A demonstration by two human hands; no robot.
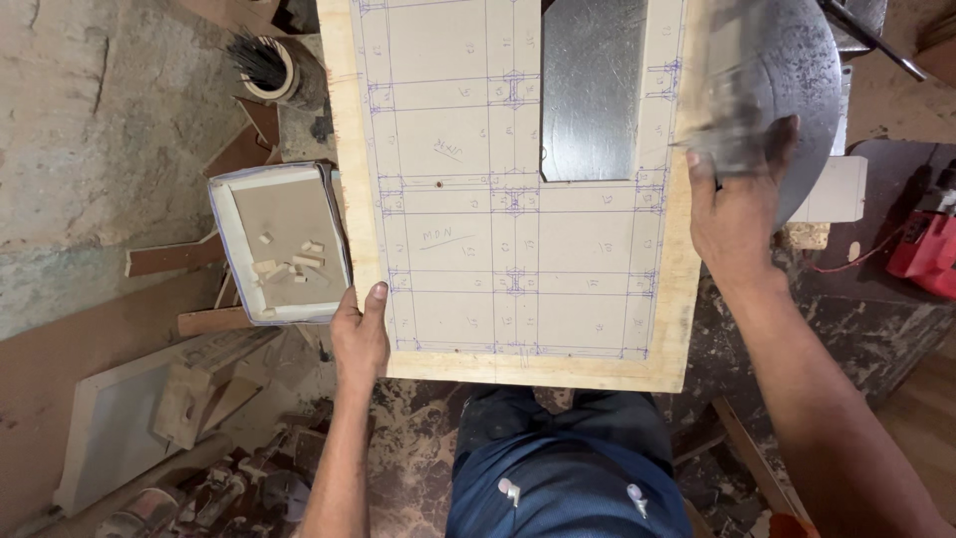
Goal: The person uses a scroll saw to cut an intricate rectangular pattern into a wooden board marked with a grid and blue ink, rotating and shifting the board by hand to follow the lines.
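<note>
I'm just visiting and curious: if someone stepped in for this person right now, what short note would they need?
Left hand: grips the near left edge of the board, thumb on top.
Right hand: at the board's right edge, fingers on a blurred grey tool.
Board: lies flat, ruled all over with pen lines; a metal sheet rests on its far part.
Tray with small wood bits sits left.
No cuts visible yet.

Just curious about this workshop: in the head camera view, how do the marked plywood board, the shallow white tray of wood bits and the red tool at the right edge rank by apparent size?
1. marked plywood board
2. white tray
3. red tool, partly cut off by the frame
</note>
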